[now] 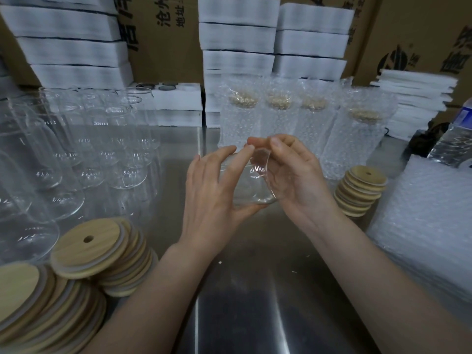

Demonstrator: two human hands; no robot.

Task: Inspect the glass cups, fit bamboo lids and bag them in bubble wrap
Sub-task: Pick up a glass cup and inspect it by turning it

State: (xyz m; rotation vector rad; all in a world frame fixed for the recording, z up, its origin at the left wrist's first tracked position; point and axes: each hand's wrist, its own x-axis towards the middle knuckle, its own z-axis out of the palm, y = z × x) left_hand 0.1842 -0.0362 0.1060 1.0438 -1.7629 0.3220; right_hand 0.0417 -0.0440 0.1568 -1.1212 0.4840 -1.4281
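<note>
A clear glass cup is held up over the steel table between both hands, tilted with its base toward me. My left hand cradles its lower side with fingers spread along the glass and thumb under the base. My right hand grips the other side, fingers curled over the rim. Several bare glass cups stand at the left. Bamboo lids with straw holes lie in stacks at the lower left and at the right. Several lidded cups bagged in bubble wrap stand behind my hands.
A pile of bubble wrap bags lies at the right edge. A water bottle stands beyond it. White foam trays and cardboard boxes are stacked along the back. Bare steel shows in front of me.
</note>
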